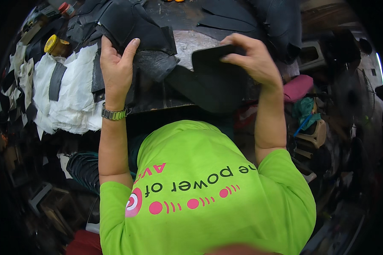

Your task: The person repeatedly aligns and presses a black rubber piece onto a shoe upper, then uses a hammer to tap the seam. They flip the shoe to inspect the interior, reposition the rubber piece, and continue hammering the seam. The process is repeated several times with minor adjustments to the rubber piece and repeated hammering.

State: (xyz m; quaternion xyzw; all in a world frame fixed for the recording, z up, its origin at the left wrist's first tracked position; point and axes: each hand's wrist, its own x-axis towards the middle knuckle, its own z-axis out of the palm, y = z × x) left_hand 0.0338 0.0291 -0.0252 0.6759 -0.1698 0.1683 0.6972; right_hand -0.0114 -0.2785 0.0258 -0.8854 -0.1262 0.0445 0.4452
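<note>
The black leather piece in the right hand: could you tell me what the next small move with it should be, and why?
Probably lowering it flat onto the worktable. The right hand pinches the black leather piece by its far edge, raised and tilted, while the left hand presses the dark leather pile; bare tabletop shows between them.

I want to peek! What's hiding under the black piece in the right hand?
Under the black piece in the right hand lie more dark sheets on the worn table. Whatever sits directly beneath it is covered.
</note>
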